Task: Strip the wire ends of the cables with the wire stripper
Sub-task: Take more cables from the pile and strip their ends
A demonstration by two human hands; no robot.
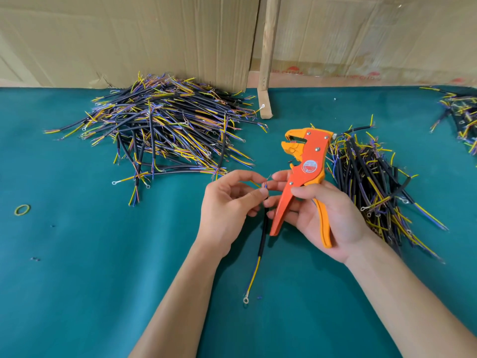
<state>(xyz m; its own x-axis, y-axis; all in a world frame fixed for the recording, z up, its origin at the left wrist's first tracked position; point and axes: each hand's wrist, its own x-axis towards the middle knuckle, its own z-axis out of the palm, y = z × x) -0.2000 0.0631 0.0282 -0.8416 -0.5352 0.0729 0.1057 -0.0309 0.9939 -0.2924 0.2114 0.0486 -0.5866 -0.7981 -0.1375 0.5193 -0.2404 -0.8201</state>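
My right hand (322, 215) grips the handles of the orange and yellow wire stripper (305, 161), jaws pointing up and to the left, with nothing between them. My left hand (229, 208) pinches the upper wire ends of one black cable (262, 241). My right fingertips touch those same thin wire ends between the two hands. The cable hangs down toward me, and its yellow wire ends in a ring terminal (245, 300) on the green table (90, 267).
A large pile of cut cables (160, 130) lies at the back left, a second pile (374, 182) right of my right hand, a third (462, 117) at the far right edge. Cardboard sheets (129, 40) and a wooden post (267, 60) stand behind. A rubber band (22, 210) lies left.
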